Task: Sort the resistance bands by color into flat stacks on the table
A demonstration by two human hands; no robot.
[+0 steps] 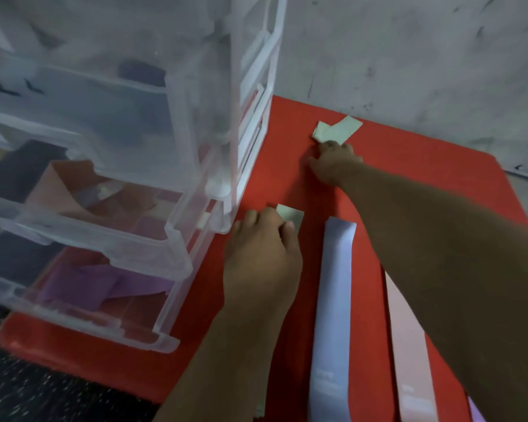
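Here, the left hand (262, 257) sits on the near green band (291, 216) with fingertips bunched on its end. The grip looks clenched on it, likely pinning it flat just beside the drawer unit (134, 178). The right hand (333, 162) reaches to the folded green band (337, 129) near the wall and touches it; whether its grip pinches or pushes, cannot tell. Probably fetching it for the green stack. The pale blue band (333, 300) and pink band (409, 345) lie flat in separate lanes on the red tabletop (439, 178). More bands show in the drawers.
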